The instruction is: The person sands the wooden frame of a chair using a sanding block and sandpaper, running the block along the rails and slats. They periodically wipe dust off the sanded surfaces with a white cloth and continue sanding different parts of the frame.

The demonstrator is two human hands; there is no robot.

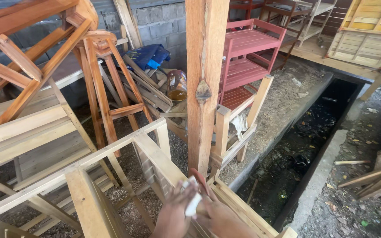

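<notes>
Both hands meet at the lower edge of view, the left hand and right hand together clasping a small white piece, blurred beyond telling its kind. They sit just in front of the foot of the upright wooden post. Left of that post lies an unpainted wooden frame; right of it stands a red shelf rack beside a dark trench.

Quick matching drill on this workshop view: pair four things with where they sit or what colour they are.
Things:
1. shelf rack
2. tin can
3. white piece
4. blue cloth

Descriptions:
A. between the left hand and right hand
B. painted red
C. draped on scrap wood by the block wall
D. rusty, left of the wooden post

Pairs: 1-B, 2-D, 3-A, 4-C
</notes>
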